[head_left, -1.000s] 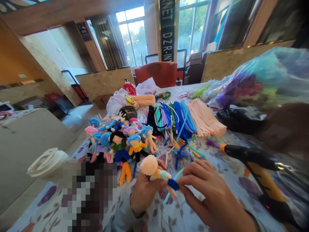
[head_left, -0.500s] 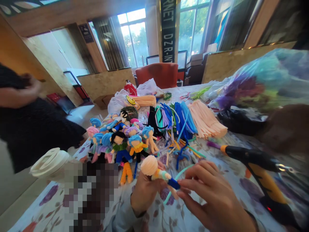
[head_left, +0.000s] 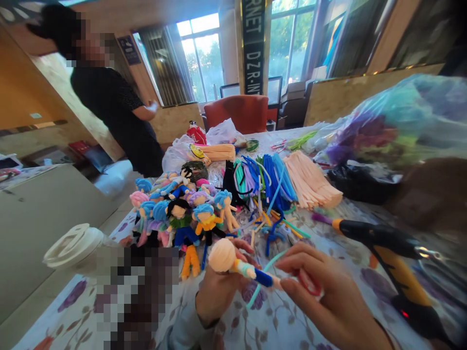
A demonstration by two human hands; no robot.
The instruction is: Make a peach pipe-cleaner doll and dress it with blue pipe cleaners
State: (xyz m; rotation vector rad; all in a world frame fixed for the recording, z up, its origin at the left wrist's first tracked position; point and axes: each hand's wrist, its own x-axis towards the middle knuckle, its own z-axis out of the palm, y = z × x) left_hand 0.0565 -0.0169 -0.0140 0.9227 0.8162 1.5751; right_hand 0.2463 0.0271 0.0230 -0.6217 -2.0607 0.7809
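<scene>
My left hand point(head_left: 221, 287) is closed around a small pipe-cleaner doll point(head_left: 243, 269). The doll has a bare peach head, a pale yellow and mint upper body, and a blue wrap with a peach leg end beyond it. My right hand point(head_left: 324, 287) is at that leg end, thumb tip close to it and forefinger apart from the thumb. A red loop point(head_left: 309, 283), like a scissors handle, shows between the right thumb and fingers; whether it is held I cannot tell. A mint pipe cleaner point(head_left: 269, 270) extends behind the doll.
Finished dolls point(head_left: 182, 211) are piled at left. Bundles of blue point(head_left: 275, 180) and peach pipe cleaners point(head_left: 314, 182) lie behind. A black and orange glue gun point(head_left: 386, 253) stands at right, near a large plastic bag point(head_left: 408, 116). A white lidded container point(head_left: 75, 245) is at left; a person point(head_left: 113, 102) stands beyond.
My right fingers have come off the blue wrap and opened, uncovering the peach leg end and the red loop. The doll shifted slightly left. The person at left moved away from the table.
</scene>
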